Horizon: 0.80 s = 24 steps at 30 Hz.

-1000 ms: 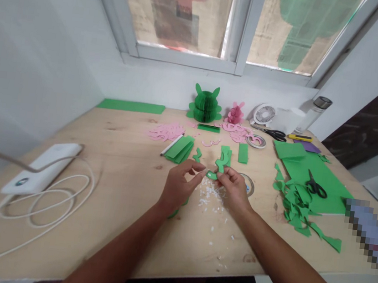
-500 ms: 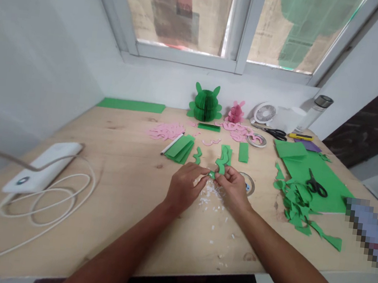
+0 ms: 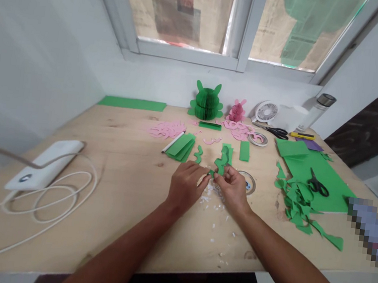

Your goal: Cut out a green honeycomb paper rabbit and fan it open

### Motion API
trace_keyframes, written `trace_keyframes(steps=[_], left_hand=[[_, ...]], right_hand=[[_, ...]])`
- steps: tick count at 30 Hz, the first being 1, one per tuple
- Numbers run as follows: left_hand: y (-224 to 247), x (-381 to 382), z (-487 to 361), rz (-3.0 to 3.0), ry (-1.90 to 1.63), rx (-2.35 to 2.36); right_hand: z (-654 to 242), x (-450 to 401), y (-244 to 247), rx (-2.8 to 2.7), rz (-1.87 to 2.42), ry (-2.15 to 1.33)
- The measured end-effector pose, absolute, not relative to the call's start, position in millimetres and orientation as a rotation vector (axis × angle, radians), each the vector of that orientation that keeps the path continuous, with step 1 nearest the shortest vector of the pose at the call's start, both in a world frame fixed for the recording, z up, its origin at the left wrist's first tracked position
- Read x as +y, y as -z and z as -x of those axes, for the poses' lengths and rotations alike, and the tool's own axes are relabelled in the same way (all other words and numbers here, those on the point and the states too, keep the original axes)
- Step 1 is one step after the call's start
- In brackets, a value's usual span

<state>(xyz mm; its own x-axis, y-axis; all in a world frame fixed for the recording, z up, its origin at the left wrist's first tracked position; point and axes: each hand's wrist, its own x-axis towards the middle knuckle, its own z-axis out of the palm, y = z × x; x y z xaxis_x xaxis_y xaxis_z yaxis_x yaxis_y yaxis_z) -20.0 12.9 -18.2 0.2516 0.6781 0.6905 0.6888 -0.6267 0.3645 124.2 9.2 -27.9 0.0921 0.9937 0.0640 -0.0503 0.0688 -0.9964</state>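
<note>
A wooden table (image 3: pixel 119 151) is running along under a window (image 3: pixel 187 17), and the person is working over its middle, close to the front edge. At the back, a green paper figure (image 3: pixel 207 101) and a smaller pink paper figure (image 3: pixel 237 111) are standing beside a small white fan (image 3: pixel 266 112). On the left, a white power bank (image 3: pixel 44 165) is lying with a white cable (image 3: pixel 47 202) looped around it. On the right, black scissors (image 3: pixel 317 186) are resting on a green paper sheet (image 3: pixel 327 195), with a heap of green scraps (image 3: pixel 296 205) spilling beside it. Pink paper cut-outs (image 3: pixel 166 129) and a stack of green paper strips (image 3: pixel 180 147) are lying further back.

The left hand (image 3: pixel 185 187) and right hand (image 3: pixel 233 189) are meeting above the table, their fingers pressed together and pinching a small green paper piece (image 3: pixel 211 173), which is mostly hidden by the fingertips. It is sitting just below wavy green paper strips (image 3: pixel 223 159), with white paper bits (image 3: pixel 207 198) scattered underneath. Keeping the pinch at the fingertips is giving the fine control this small piece needs.
</note>
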Motion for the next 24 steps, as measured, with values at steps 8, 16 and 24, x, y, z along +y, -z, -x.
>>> trace_keyframes(steps=[8, 16, 24], left_hand=[[18.3, 12.6, 19.2, 2.548, 1.438, -1.431], [16.0, 12.9, 20.1, 2.597, 1.600, -1.656], [16.5, 12.1, 19.6, 2.502, 1.439, -1.411]], right_hand=[[-125.5, 9.4, 27.2, -1.151, 1.195, -1.092], [-127.1, 9.9, 28.1, -1.183, 1.219, -1.057], [-127.2, 10.9, 29.7, -1.153, 1.224, -1.058]])
